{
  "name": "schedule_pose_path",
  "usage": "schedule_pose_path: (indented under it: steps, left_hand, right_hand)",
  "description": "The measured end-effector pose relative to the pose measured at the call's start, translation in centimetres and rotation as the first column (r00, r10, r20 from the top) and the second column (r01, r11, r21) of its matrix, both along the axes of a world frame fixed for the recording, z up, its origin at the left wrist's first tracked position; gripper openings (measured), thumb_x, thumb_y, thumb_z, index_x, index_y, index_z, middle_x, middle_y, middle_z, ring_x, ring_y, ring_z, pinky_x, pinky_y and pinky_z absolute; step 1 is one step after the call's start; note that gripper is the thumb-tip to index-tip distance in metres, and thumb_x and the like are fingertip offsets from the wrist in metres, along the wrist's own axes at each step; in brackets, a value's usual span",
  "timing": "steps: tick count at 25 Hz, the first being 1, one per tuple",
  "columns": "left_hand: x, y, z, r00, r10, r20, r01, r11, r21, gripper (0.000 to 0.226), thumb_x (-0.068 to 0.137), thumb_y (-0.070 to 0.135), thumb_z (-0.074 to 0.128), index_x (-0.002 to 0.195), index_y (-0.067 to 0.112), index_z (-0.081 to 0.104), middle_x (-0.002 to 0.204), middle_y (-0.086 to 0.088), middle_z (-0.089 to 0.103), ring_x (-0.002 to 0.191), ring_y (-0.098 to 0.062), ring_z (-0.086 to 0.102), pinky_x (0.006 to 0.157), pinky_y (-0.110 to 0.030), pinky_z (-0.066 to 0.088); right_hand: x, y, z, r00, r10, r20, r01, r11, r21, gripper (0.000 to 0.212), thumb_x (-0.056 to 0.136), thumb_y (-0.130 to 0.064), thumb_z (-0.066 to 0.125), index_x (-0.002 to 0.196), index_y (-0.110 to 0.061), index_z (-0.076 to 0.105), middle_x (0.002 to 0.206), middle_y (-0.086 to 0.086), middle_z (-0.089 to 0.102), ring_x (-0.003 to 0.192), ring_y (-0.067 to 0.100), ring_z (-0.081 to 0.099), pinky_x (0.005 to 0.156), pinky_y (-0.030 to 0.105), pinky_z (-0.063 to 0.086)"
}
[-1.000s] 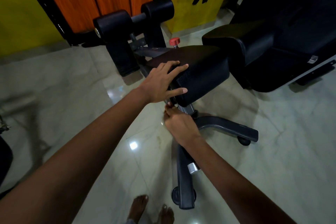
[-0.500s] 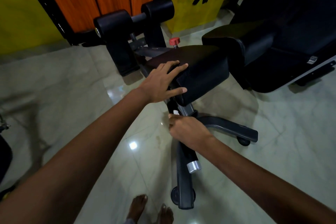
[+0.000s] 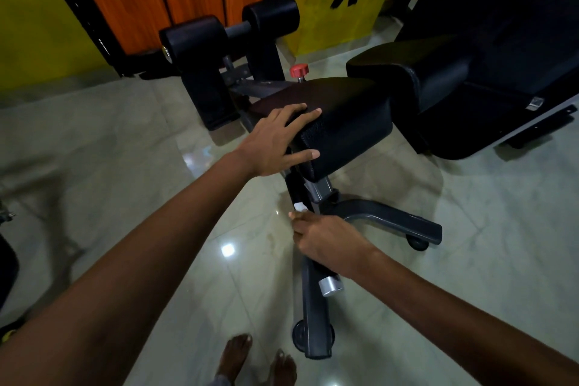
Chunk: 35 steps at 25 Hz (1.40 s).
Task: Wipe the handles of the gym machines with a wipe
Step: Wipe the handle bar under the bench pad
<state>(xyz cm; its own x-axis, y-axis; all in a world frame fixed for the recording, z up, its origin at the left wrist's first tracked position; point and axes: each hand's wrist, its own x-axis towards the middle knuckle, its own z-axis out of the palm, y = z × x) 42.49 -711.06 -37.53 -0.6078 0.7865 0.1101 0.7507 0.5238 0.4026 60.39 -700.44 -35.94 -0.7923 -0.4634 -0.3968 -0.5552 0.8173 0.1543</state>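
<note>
Change: right hand (image 3: 326,241) has slid nearer along the bar since a second ago, off the spot just under the pad; left hand hasn't budged.
Foam rollers (image 3: 200,41): far left, two black cylinders on a crossbar, in front of the orange door panels.
Left hand (image 3: 275,141): flat on the near left corner of the black pad (image 3: 347,122), fingers straight on top, thumb stretched along the near face, gripping nothing.
Red knob (image 3: 299,70): just past the pad's far edge.
Wipe (image 3: 299,206): a small white bit poking out above the right hand's fingers, against the handle.
Handle (image 3: 297,188): dark bar running from under the pad towards the near side, silver cap (image 3: 330,285) showing beyond the wrist.
Right hand: fingers curled round the handle, wipe held inside the grip.
Base leg (image 3: 394,219): reaches right across the glossy floor (image 3: 470,260).
Second pad (image 3: 410,72): far right, black, well apart from both hands.
</note>
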Motion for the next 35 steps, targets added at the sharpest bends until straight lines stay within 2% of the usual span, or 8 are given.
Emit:
schedule_pose_path:
  steps: [4, 10, 17, 20, 22, 27, 31, 35]
  left_hand:
    - [0.1, -0.1, 0.2, 1.000, 0.006, 0.013, -0.006, 1.000, 0.002, 0.078, 0.086, 0.065, 0.041, 0.151, 0.031, 0.014, 0.154, -0.008, 0.020, 0.136, -0.028, 0.026, 0.106, -0.047, 0.030]
    - [0.4, 0.0, 0.4, 0.999, 0.019, 0.037, -0.019, 1.000, 0.008, 0.075, 0.090, 0.058, 0.048, 0.151, 0.031, 0.014, 0.155, -0.007, 0.019, 0.138, -0.028, 0.023, 0.108, -0.047, 0.029]
    - [0.4, 0.1, 0.3, 0.999, 0.023, 0.043, -0.023, 1.000, 0.009, 0.075, 0.090, 0.059, 0.048, 0.151, 0.031, 0.014, 0.155, -0.006, 0.018, 0.138, -0.028, 0.023, 0.108, -0.048, 0.030]
    - [0.5, 0.2, 0.2, 0.999, 0.022, 0.040, -0.023, 0.999, 0.023, 0.074, 0.090, 0.057, 0.049, 0.151, 0.030, 0.015, 0.154, -0.007, 0.019, 0.138, -0.028, 0.024, 0.108, -0.046, 0.030]
    - [0.5, 0.2, 0.2, 0.999, 0.017, 0.029, -0.018, 0.999, 0.027, 0.074, 0.090, 0.057, 0.048, 0.151, 0.030, 0.016, 0.154, -0.007, 0.020, 0.137, -0.028, 0.024, 0.108, -0.046, 0.030]
    - [0.1, 0.2, -0.1, 1.000, 0.012, 0.011, -0.012, 1.000, 0.013, 0.075, 0.089, 0.059, 0.048, 0.151, 0.031, 0.015, 0.154, -0.007, 0.020, 0.137, -0.028, 0.025, 0.107, -0.046, 0.030]
    - [-0.3, -0.1, 0.1, 1.000, -0.010, -0.007, 0.010, 1.000, -0.010, 0.075, 0.089, 0.061, 0.046, 0.151, 0.033, 0.012, 0.155, -0.006, 0.019, 0.137, -0.026, 0.025, 0.106, -0.043, 0.029]
    - [-0.4, -0.9, 1.1, 0.988, -0.033, 0.153, 0.031, 0.999, 0.017, 0.070, 0.092, 0.051, 0.051, 0.151, 0.033, 0.016, 0.157, -0.004, 0.018, 0.139, -0.022, 0.021, 0.110, -0.036, 0.023]
  right_hand:
    - [0.0, 1.5, 0.8, 0.996, 0.074, 0.042, -0.069, 0.992, -0.109, 0.023, 0.081, 0.001, 0.063, 0.103, -0.005, 0.064, 0.116, 0.012, 0.060, 0.104, 0.025, 0.062, 0.063, 0.035, 0.057]
    - [1.7, 1.4, 1.7, 0.981, 0.170, 0.095, -0.157, 0.980, -0.123, 0.029, 0.090, -0.001, 0.050, 0.120, -0.003, 0.054, 0.132, 0.012, 0.048, 0.115, 0.026, 0.053, 0.074, 0.037, 0.055]
    - [2.5, 2.0, 0.1, 0.941, 0.306, 0.147, -0.291, 0.950, -0.118, 0.024, 0.086, -0.003, 0.060, 0.110, -0.002, 0.061, 0.128, 0.015, 0.053, 0.129, 0.034, 0.044, 0.078, 0.043, 0.057]
    - [1.1, 2.7, -0.2, 0.912, 0.396, 0.110, -0.383, 0.916, -0.121, 0.021, 0.090, -0.004, 0.053, 0.108, -0.004, 0.064, 0.119, 0.010, 0.057, 0.119, 0.028, 0.053, 0.088, 0.038, 0.054]
    - [-0.5, 2.6, -0.1, 0.911, 0.410, 0.037, -0.408, 0.911, -0.058, 0.020, 0.091, -0.006, 0.054, 0.108, -0.008, 0.065, 0.116, 0.005, 0.060, 0.112, 0.023, 0.058, 0.080, 0.032, 0.054]
    - [-5.0, 1.3, -0.9, 0.952, 0.294, 0.089, -0.302, 0.949, 0.088, 0.019, 0.088, -0.003, 0.056, 0.106, -0.001, 0.060, 0.114, 0.010, 0.057, 0.109, 0.028, 0.057, 0.074, 0.038, 0.054]
    - [-7.5, 0.7, -1.6, 0.973, 0.229, -0.026, -0.221, 0.960, 0.170, 0.025, 0.087, -0.003, 0.056, 0.112, -0.003, 0.060, 0.122, 0.013, 0.056, 0.108, 0.027, 0.058, 0.068, 0.037, 0.053]
    - [-7.6, 1.1, -2.3, 0.993, 0.048, -0.103, -0.055, 0.996, -0.069, 0.029, 0.089, -0.003, 0.054, 0.117, -0.006, 0.059, 0.117, 0.010, 0.058, 0.100, 0.027, 0.062, 0.071, 0.037, 0.053]
